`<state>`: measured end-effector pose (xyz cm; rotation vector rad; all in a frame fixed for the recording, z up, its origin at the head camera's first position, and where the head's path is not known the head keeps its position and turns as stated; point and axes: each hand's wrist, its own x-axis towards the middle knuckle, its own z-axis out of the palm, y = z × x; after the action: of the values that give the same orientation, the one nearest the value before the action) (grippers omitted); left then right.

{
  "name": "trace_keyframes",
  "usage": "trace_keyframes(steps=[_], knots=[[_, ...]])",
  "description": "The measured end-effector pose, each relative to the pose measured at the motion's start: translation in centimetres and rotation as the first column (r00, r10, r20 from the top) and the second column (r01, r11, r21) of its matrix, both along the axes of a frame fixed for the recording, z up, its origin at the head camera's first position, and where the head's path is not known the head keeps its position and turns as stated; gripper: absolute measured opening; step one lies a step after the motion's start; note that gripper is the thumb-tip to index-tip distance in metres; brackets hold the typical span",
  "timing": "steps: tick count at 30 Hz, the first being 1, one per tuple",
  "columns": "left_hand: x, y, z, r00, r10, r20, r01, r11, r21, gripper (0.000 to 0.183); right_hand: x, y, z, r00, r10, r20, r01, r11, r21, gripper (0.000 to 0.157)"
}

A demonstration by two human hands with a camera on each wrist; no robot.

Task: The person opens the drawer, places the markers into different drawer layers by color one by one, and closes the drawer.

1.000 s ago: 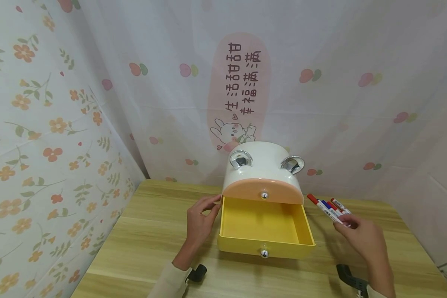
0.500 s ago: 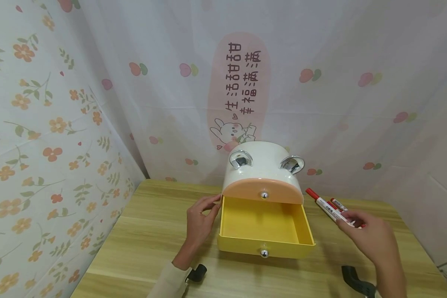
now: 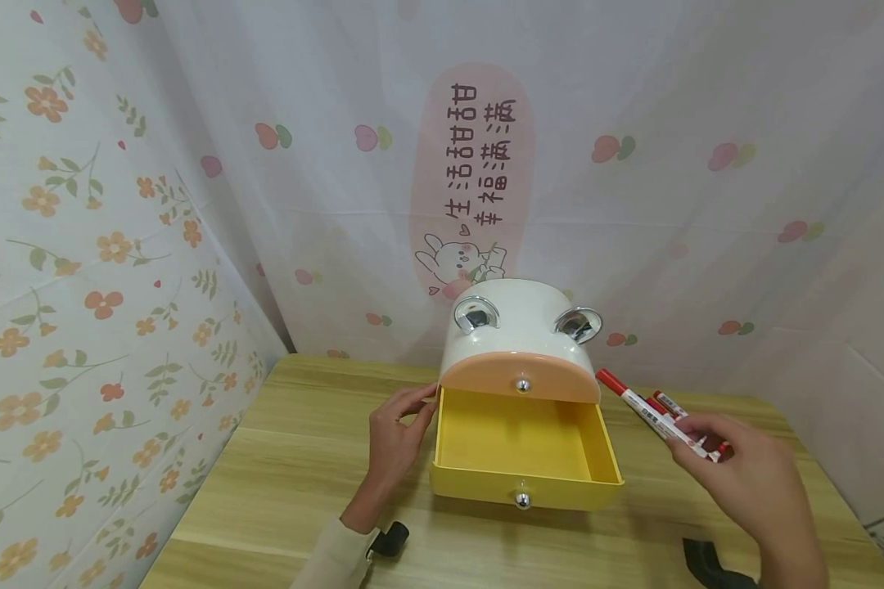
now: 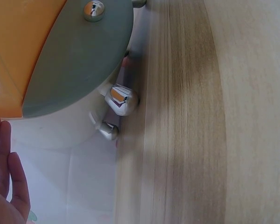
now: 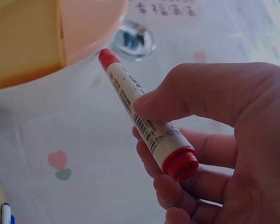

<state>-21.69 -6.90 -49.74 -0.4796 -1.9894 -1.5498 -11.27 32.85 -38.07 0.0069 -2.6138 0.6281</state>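
My right hand pinches a white whiteboard marker with a red cap between thumb and fingers, to the right of the box. In the right wrist view the thumb lies along the marker, whose red end faces the camera. A white drawer box with a peach upper front stands at the middle. Its yellow lower drawer is pulled out, with nothing visible in it. My left hand touches the box's left side with its fingertips; in the left wrist view its fingers look nearly straight.
More red markers lie on the wooden table behind the held one. A blue-ended marker shows at the lower left of the right wrist view. Round silvery eyes stick out from the box. A patterned curtain hangs behind.
My right hand has shifted right and nearer the camera with the marker, whose cap now points closer to the box. Blue markers seen earlier are hidden in the head view. My left hand stays put.
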Motion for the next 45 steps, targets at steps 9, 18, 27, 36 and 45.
trace_keyframes(steps=[9, 18, 27, 36, 45], knots=[[0.1, 0.0, 0.2, 1.0, -0.011, 0.017, 0.011, 1.0, 0.01, 0.028, 1.0, -1.3, 1.4, 0.991, 0.063, -0.118, -0.062, 0.998, 0.012, 0.025], [0.0, 0.0, 0.1, 1.0, -0.01, -0.009, 0.011, 1.0, 0.007, 0.028, 2.0, -3.2, 2.2, 0.984, 0.133, -0.117, -0.134, 0.991, 0.007, 0.025], [0.0, 0.0, 0.0, 1.0, -0.017, -0.01, 0.018, 1.0, 0.009, 0.029, 1.5, -5.7, 2.1, 0.957, 0.267, -0.112, -0.265, 0.964, 0.035, 0.029], [0.0, 0.1, -0.1, 1.0, 0.0, -0.022, 0.0, 1.0, 0.002, 0.028, 0.3, -8.8, 0.9, 0.949, 0.307, 0.069, -0.303, 0.951, -0.068, 0.019], [1.2, 0.6, 2.1, 0.998, 0.007, -0.069, -0.006, 1.0, 0.01, 0.026, -0.6, -11.3, -0.1, 0.957, 0.282, 0.064, -0.281, 0.959, -0.029, 0.016]])
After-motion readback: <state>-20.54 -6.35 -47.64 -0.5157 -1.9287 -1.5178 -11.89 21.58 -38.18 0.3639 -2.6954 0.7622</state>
